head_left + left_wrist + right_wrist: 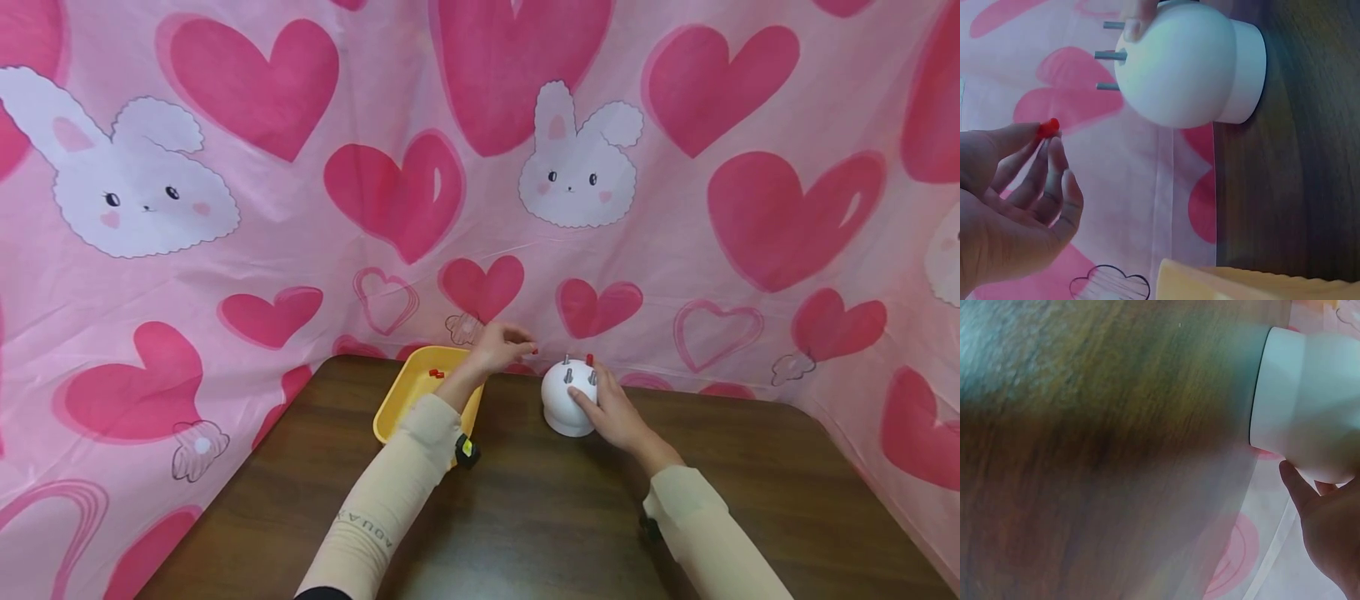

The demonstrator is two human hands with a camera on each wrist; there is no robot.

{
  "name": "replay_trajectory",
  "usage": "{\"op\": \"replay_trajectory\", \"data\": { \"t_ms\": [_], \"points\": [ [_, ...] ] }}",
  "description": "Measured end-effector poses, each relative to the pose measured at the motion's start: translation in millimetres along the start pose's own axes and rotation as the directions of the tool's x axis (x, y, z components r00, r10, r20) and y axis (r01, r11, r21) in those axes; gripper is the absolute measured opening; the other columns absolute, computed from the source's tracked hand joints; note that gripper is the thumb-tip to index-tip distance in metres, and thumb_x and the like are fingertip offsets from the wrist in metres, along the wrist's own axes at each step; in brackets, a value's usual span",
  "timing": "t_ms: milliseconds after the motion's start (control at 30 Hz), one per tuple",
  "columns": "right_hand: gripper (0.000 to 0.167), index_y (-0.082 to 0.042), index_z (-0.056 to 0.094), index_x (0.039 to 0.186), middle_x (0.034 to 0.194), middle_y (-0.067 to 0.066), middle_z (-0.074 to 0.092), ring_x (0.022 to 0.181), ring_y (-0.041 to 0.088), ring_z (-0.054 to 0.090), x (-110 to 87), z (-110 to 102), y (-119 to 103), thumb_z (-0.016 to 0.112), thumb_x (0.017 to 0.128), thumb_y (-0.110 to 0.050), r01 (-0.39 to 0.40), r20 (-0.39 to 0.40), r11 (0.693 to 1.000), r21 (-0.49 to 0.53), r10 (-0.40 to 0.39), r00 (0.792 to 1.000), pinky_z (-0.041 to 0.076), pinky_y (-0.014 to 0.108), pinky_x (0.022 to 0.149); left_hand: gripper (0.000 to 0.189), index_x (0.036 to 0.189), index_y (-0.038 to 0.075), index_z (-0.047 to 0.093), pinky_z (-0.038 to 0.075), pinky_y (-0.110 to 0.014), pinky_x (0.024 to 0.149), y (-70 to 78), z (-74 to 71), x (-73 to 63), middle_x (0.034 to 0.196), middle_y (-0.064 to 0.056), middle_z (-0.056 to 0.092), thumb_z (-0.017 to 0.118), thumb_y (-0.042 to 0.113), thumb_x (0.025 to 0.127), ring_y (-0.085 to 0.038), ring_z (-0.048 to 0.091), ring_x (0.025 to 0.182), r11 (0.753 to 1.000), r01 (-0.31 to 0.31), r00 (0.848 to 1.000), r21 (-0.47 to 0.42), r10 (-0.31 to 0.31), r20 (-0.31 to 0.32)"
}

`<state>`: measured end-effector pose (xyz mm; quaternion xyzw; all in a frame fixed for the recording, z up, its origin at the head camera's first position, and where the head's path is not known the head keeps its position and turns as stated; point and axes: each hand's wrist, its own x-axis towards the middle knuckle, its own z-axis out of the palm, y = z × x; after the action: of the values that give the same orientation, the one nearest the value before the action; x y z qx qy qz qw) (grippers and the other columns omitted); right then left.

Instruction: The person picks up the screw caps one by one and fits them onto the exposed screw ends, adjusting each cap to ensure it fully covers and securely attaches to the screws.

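Note:
My left hand (498,348) pinches a small red cap (1049,128) between thumb and fingertips, raised to the left of a white ball-shaped stand (1179,69). Several grey metal pegs (1110,55) stick out of the stand's top. One more red piece (589,360) shows at the top on its right side, by my right fingers. My right hand (618,412) grips the stand from the right, thumb across its front near the pegs; its other fingers are partly hidden behind. The stand's round foot rests on the table.
A yellow tray (386,417) stands left of the stand, partly under my left forearm, with a few red pieces (435,373) inside. The dark wooden table (540,517) ends at a pink heart-patterned cloth (495,208) hanging close behind.

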<state>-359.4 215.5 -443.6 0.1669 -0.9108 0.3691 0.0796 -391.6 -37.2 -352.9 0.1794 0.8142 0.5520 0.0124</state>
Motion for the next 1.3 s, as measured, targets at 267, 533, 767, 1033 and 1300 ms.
{"op": "replay_trajectory", "data": {
  "t_ms": [267,533,767,1033,1300],
  "points": [
    [0.083,0.001,0.017,0.159,0.15,0.028,0.035,0.133,0.047,0.042,-1.6,-1,-1,0.059,0.103,-0.043,-0.012,0.009,1.0,0.013,0.012,1.0,0.035,0.068,0.11,0.021,0.113,0.002,0.077,0.057,-0.026,0.071,7.0,13.2,-1.8,0.105,-0.01,0.075,0.072,0.013,0.096,-0.031,0.067,0.092,0.987,-0.125,0.992,0.098,0.123,0.027],
    [0.076,0.005,0.022,0.156,0.147,0.03,0.039,0.132,0.046,0.043,0.5,3,5,0.059,0.104,-0.037,0.059,-0.042,0.998,-0.022,-0.06,0.997,0.036,0.064,0.11,0.018,0.112,0.004,0.077,0.059,-0.027,0.066,12.0,27.8,1.8,0.106,-0.012,0.075,0.071,0.011,0.096,-0.027,0.068,0.084,0.971,-0.215,0.976,0.104,0.209,0.066],
    [0.077,0.004,0.021,0.156,0.149,0.03,0.038,0.133,0.046,0.042,1.1,4,6,0.06,0.103,-0.035,0.076,-0.042,0.997,-0.004,-0.076,0.996,0.036,0.064,0.11,0.018,0.112,0.005,0.078,0.058,-0.023,0.07,14.1,38.9,3.2,0.106,-0.009,0.076,0.07,0.013,0.097,-0.021,0.069,0.086,0.962,-0.232,0.972,0.141,0.225,0.066],
    [0.074,0.005,0.023,0.156,0.148,0.03,0.039,0.133,0.047,0.042,-1.1,3,4,0.061,0.103,-0.03,0.101,-0.062,0.995,-0.01,-0.102,0.993,0.037,0.064,0.109,0.017,0.111,0.006,0.078,0.057,-0.022,0.078,14.8,53.3,4.8,0.107,-0.008,0.077,0.07,0.011,0.097,-0.021,0.072,0.092,0.956,-0.241,0.97,0.17,0.232,0.071],
    [0.073,0.006,0.025,0.156,0.149,0.033,0.038,0.137,0.048,0.04,-1.4,3,1,0.061,0.103,-0.03,0.117,-0.082,0.993,-0.013,-0.117,0.99,0.034,0.066,0.111,0.015,0.109,0.005,0.079,0.054,-0.02,0.075,13.9,67.0,7.5,0.102,-0.006,0.078,0.071,0.008,0.096,-0.015,0.068,0.087,0.944,-0.278,0.961,0.176,0.274,0.046]
  ]
}}
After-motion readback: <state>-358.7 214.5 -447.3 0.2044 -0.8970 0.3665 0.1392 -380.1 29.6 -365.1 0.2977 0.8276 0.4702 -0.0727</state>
